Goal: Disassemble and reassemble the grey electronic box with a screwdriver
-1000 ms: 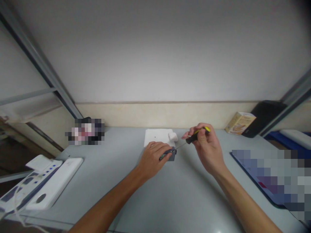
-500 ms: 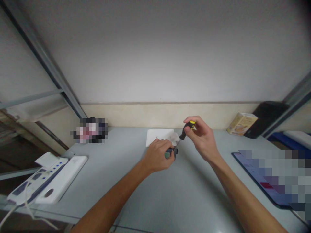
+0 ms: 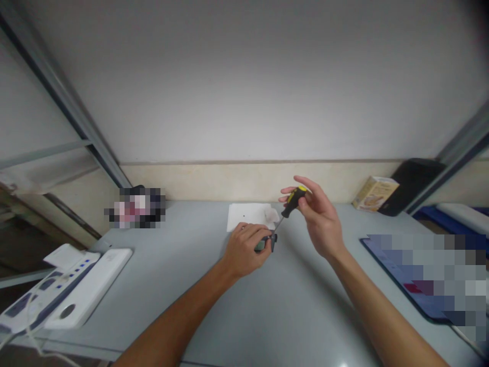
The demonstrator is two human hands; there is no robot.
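My left hand (image 3: pixel 248 250) is closed around a small dark device (image 3: pixel 274 243) with a greenish face; its fingers cover most of it. A black and yellow screwdriver (image 3: pixel 293 201) slants down to the device, its metal tip at the top of it. My right hand (image 3: pixel 321 219) has its thumb against the screwdriver's handle, with some fingers behind it and others stretched out. Just behind the left hand lie a white sheet of paper (image 3: pixel 235 216) and a crumpled whitish piece (image 3: pixel 271 215), perhaps tissue.
On the left are a white power strip (image 3: pixel 69 270) and a flat white device (image 3: pixel 91 290). A yellowish box (image 3: pixel 376 193) leans by a black case (image 3: pixel 412 186) at the back right. A dark-edged tablet-like panel (image 3: pixel 401 278) lies on the right. A wall closes the back.
My right hand's fingers have spread and lifted off the screwdriver's handle while its thumb stays on it. The left hand still holds the device. The whole view has shifted slightly.
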